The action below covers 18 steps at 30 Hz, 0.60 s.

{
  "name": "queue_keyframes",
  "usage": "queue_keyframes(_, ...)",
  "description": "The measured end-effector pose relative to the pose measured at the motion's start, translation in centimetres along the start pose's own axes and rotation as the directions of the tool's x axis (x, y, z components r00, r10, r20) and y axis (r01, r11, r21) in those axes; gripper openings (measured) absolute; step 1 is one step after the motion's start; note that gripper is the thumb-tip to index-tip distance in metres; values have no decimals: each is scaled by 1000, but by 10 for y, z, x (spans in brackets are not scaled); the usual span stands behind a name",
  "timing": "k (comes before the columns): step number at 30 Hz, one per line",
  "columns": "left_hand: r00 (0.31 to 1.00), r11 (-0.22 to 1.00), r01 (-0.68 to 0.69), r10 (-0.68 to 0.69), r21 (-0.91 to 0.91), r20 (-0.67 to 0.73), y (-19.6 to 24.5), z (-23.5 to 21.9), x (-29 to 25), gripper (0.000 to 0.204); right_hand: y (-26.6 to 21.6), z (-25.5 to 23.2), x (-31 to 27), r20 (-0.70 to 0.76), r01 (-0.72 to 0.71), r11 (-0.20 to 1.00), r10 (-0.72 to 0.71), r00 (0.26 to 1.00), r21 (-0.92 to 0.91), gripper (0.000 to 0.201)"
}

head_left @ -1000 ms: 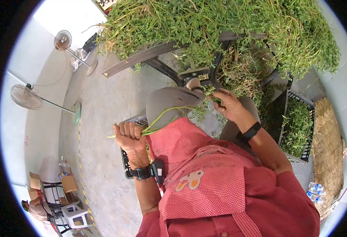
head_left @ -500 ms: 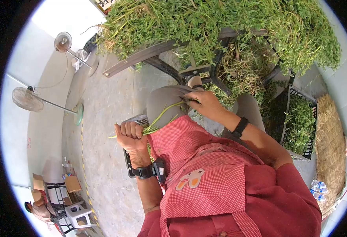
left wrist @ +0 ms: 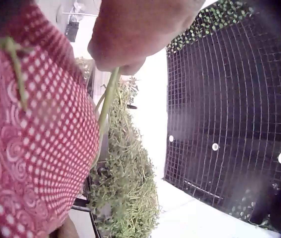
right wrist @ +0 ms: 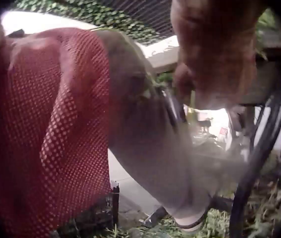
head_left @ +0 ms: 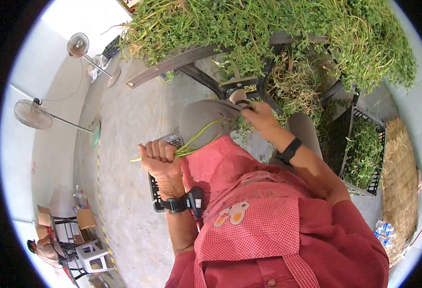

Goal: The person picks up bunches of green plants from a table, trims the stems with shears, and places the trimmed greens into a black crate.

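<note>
My left hand (head_left: 159,156) grips a small bunch of long green stems (head_left: 199,136) at the bottom ends. The stems arch over the grey-trousered knee, mostly bare of leaves. In the left wrist view a thick stem (left wrist: 109,96) sticks out below the curled hand (left wrist: 130,37), beside the red checked apron. My right hand (head_left: 262,119), blurred, is beyond the stems' far end, above the inner side of the knee. In the right wrist view that hand (right wrist: 215,59) points downward, pinching a thin yellow-green bit of stem (right wrist: 192,99) at its fingertips.
A large heap of leafy green plants (head_left: 268,33) covers the table in front. Tangled stems (head_left: 299,86) lie beneath it. Black crates stand at both sides, the right one holding greens (head_left: 364,149). Two stand fans (head_left: 32,114) are at left, a straw bundle (head_left: 400,182) at right.
My right hand moved left to the stems' far end, then back slightly right and up, off them. The leafy tip seen earlier at the stem's end has gone. My left hand holds almost still.
</note>
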<state>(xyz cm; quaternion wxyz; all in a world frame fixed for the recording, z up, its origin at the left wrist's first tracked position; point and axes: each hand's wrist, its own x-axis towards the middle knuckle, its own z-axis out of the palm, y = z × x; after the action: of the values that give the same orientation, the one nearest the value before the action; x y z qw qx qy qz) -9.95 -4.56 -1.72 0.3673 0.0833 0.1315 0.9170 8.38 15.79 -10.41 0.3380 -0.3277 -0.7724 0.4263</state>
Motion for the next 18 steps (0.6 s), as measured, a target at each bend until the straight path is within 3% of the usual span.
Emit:
queue_keyframes(1,1000,1000,-18,18,25,8,3,1,1,51,0,-13,1,118,-329,844,308,944,424,15)
queue_keyframes(2,999,998,-36,35,51,10,5,1,0,51,-1,-21,2,353,-581,422,504,788,696,13)
queue_keyframes(3,999,998,-41,41,49,2,5,1,-1,51,-10,-25,-2,359,-589,423,507,784,689,13)
queue_keyframes(5,999,998,-43,44,37,-32,3,1,0,52,-28,-32,-16,470,-588,351,369,802,729,6)
queue_keyframes(6,999,999,-30,31,24,-32,3,-2,0,52,-30,-32,-18,516,-567,469,246,820,677,10)
queue_keyframes(7,999,999,-37,37,13,-37,2,-4,-1,52,-34,-30,-22,521,-571,478,248,817,667,10)
queue_keyframes(9,998,998,-39,41,42,-53,1,-3,0,53,-46,-22,-26,552,-534,682,223,803,500,17)
queue_keyframes(10,998,998,-46,47,40,-50,1,-2,0,53,-56,-20,-28,498,-474,764,232,835,439,23)
queue_keyframes(11,998,999,-32,33,16,-46,1,-2,0,53,-56,-14,-26,501,-472,765,229,835,438,23)
queue_keyframes(13,999,1000,-18,18,-8,-43,2,-2,-1,53,-55,-4,-22,333,-211,966,152,931,151,27)
queue_keyframes(14,998,1000,-27,27,14,-47,2,-2,-1,53,-53,0,-21,333,-211,966,152,930,150,27)
queue_keyframes(16,998,999,-33,35,36,-56,1,-3,-1,53,-59,5,-22,178,57,994,-73,981,91,33)
queue_keyframes(18,997,998,-38,42,57,-72,0,-2,-2,52,-57,11,-20,147,75,993,-88,985,95,32)
